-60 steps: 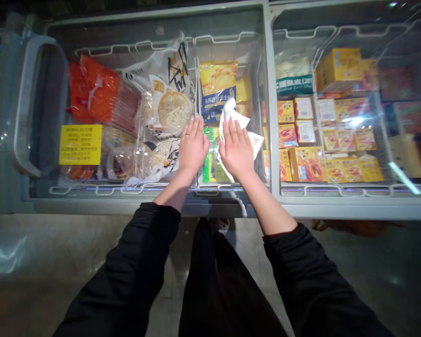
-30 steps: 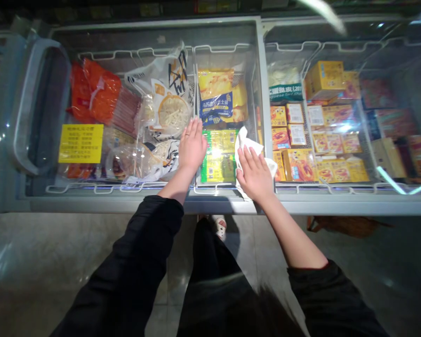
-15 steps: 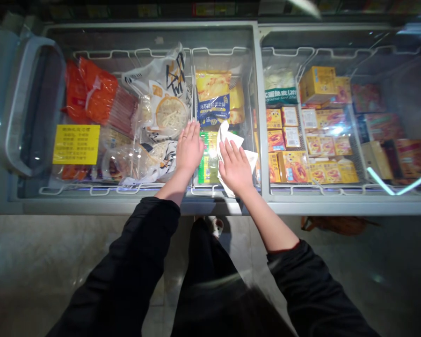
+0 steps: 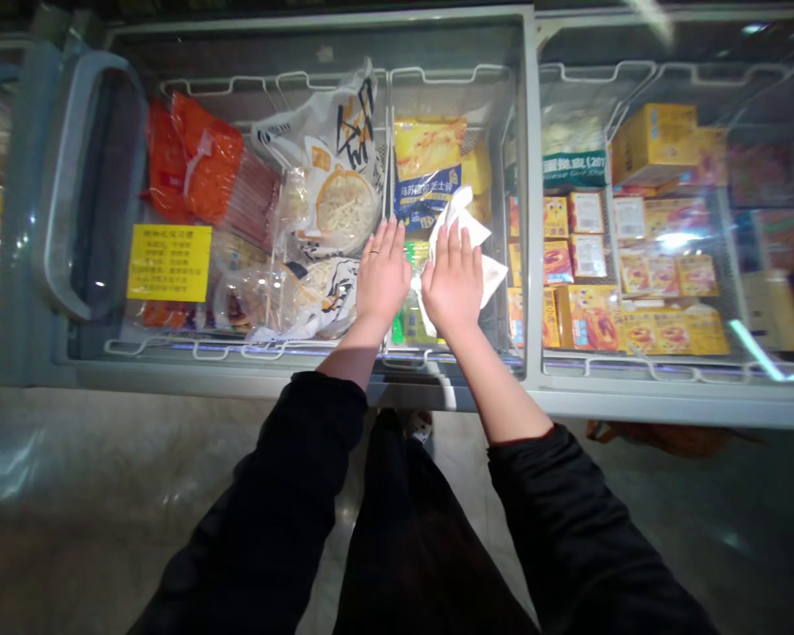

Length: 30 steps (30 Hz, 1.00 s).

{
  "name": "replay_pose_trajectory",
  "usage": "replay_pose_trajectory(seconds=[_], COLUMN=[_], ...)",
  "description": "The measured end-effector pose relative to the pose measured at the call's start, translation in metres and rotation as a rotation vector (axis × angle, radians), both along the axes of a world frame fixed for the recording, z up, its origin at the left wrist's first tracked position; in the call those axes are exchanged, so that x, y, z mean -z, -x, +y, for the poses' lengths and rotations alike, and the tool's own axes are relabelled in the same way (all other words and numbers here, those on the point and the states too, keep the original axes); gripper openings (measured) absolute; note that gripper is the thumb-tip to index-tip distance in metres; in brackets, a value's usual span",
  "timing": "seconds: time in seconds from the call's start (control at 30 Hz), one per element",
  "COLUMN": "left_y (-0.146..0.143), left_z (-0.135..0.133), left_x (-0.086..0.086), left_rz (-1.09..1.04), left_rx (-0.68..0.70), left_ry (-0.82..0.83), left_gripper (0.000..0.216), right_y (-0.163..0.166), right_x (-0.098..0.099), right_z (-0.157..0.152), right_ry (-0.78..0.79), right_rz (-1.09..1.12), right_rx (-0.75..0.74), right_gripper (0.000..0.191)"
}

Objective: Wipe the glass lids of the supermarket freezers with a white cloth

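Observation:
My right hand [image 4: 455,280] lies flat, fingers stretched out, on a crumpled white paper tissue [image 4: 491,275] against the clear lid of a chest freezer. Part of the tissue sticks out above and to the right of the fingers. Just left of it, my left hand [image 4: 385,275] rests with straight fingers on the lid and holds nothing; one finger wears a ring. Under the lid near my fingertips are a yellow and blue food bag [image 4: 428,176] and a white bag with a noodle-like picture [image 4: 344,207]. A green pack [image 4: 411,317] shows partly between my hands.
Red bags [image 4: 205,168] lie in the left basket, and a yellow notice [image 4: 170,263] is near the grey lid handle [image 4: 59,194]. A frame bar [image 4: 533,203] divides this lid from the right section, which holds several yellow boxes [image 4: 592,316]. A brown object [image 4: 668,438] lies below the freezer.
The view has shifted, so the freezer appears farther right. My right hand and the tissue have slid left along the lid, nearer my left hand, which stays near the basket divider.

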<state>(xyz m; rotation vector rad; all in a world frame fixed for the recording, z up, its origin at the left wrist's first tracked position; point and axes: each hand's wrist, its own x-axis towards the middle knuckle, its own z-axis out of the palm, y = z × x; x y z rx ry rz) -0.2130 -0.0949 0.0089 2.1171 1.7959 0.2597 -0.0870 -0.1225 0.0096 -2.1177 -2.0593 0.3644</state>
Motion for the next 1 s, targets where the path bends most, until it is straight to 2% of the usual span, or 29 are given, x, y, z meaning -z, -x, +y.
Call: replay_pose_trajectory(seconds=[0.1,0.17,0.2,0.3,0.37,0.43,0.53,0.63,0.7,0.77,0.87,0.93,1.0], left_y=[0.001,0.001,0.001,0.000,0.000,0.000,0.001,0.004,0.007,0.012,0.030,0.049,0.069], left_z=[-0.001,-0.001,-0.001,-0.001,-0.001,-0.001,-0.001,-0.002,-0.002,-0.001,0.000,-0.002,-0.007], left_x=[-0.002,-0.004,-0.005,-0.008,-0.008,-0.008,-0.004,-0.001,-0.001,-0.006,-0.018,-0.025,-0.028], left_rz=[-0.015,-0.018,-0.020,-0.023,-0.018,-0.010,-0.014,-0.061,-0.102,-0.131,-0.128,-0.091,-0.038], left_rx=[0.007,0.011,0.014,0.022,0.020,0.018,0.018,-0.009,-0.020,0.004,0.080,0.114,0.121], left_ry=[0.012,0.024,0.032,0.066,0.078,0.075,0.059,0.035,0.034,0.058,0.101,0.099,0.093], left_gripper=[0.063,0.063,0.063,0.065,0.066,0.066,0.066,0.067,0.069,0.074,0.080,0.078,0.075], right_y=[-0.005,-0.031,-0.048,-0.097,-0.111,-0.100,-0.053,-0.005,0.008,0.004,-0.024,-0.039,-0.042], right_x=[-0.008,-0.011,-0.012,-0.011,-0.008,-0.003,0.003,0.002,-0.002,-0.008,-0.014,-0.015,-0.013], right_z=[-0.046,-0.075,-0.085,-0.092,-0.080,-0.059,-0.029,-0.021,-0.032,-0.054,-0.084,-0.090,-0.084], right_ry=[0.046,0.079,0.087,0.086,0.075,0.056,0.016,-0.006,0.011,0.057,0.107,0.102,0.095], right_rz=[-0.008,-0.029,-0.050,-0.135,-0.166,-0.164,-0.110,-0.035,0.002,0.025,0.054,0.051,0.020], right_rx=[-0.217,-0.390,-0.421,-0.301,-0.187,-0.071,0.022,-0.103,-0.231,-0.363,-0.509,-0.501,-0.416], right_gripper=[0.065,0.064,0.063,0.064,0.066,0.067,0.067,0.067,0.066,0.067,0.068,0.068,0.068])
